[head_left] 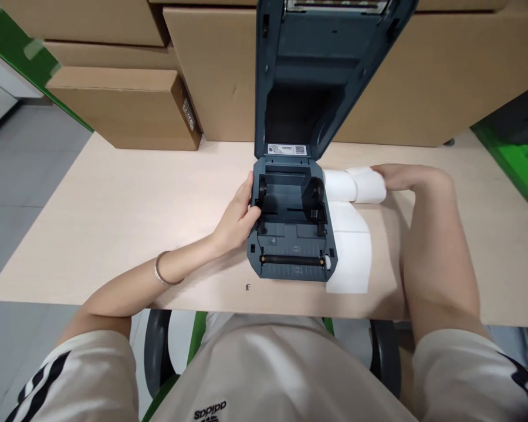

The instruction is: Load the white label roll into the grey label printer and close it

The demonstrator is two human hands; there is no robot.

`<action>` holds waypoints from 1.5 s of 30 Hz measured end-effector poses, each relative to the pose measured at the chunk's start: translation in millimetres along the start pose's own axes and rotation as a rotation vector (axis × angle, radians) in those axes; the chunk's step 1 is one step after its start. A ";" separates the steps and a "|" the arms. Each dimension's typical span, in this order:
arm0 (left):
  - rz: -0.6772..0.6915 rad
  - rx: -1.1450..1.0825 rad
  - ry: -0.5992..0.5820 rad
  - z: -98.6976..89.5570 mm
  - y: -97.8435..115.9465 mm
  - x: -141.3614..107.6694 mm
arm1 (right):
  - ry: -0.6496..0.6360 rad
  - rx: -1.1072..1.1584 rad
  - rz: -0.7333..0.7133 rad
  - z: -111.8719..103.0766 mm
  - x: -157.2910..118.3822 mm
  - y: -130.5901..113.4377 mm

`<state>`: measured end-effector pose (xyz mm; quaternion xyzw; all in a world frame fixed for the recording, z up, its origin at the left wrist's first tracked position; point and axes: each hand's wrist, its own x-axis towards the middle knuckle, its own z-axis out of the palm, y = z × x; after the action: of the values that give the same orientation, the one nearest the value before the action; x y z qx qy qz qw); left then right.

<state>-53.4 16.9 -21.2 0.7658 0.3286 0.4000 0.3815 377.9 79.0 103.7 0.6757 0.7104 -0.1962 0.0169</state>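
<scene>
1. Against the left wall of the dark device point(286, 234), the left hand point(235, 223) holds on, its thumb hooked over the rim and its fingers along the outside; a bracelet point(158, 269) circles that wrist.
2. At the right end of the white paper roll point(341, 186), the right hand point(393, 177) makes contact; its fingertips are hidden, so I cannot tell how tightly it grips.
3. The roll lies just beside the device's right wall, with a seam partway along; a paper strip point(349, 258) runs from it toward the front edge of the tabletop point(158, 193).
4. The device sits about midway along that front edge, slightly back from it. Its lid point(317, 76) stands raised toward the back edge, a pale label point(287, 150) near the hinge, and a black roller point(293, 259) spans its front.
5. Between device and front edge is a small dark mark point(247, 287).
6. Near the back left corner stands a cardboard box point(127, 114); a larger carton point(222, 76) stands along the back edge.
</scene>
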 end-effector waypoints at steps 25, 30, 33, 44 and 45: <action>-0.018 0.030 0.015 -1.2 -3.0 -0.4 | -0.100 -0.110 -0.213 19.0 -2.6 -65.1; 0.030 0.012 0.018 0.0 -4.1 -0.8 | -0.157 0.069 -0.372 -24.8 -45.0 -59.6; 0.052 0.000 0.026 1.6 -2.5 -0.6 | -0.053 0.077 -0.395 -37.7 -68.1 -52.6; -0.060 0.005 0.035 3.8 3.1 -0.2 | 0.396 0.157 -0.619 19.9 -63.3 -130.0; -0.063 0.011 0.036 3.6 3.8 0.0 | 0.407 0.144 -0.647 26.0 -57.4 -134.4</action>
<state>-49.5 13.8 -19.4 0.7498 0.3614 0.3996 0.3839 246.7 15.2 130.7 0.4414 0.8600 -0.1029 -0.2347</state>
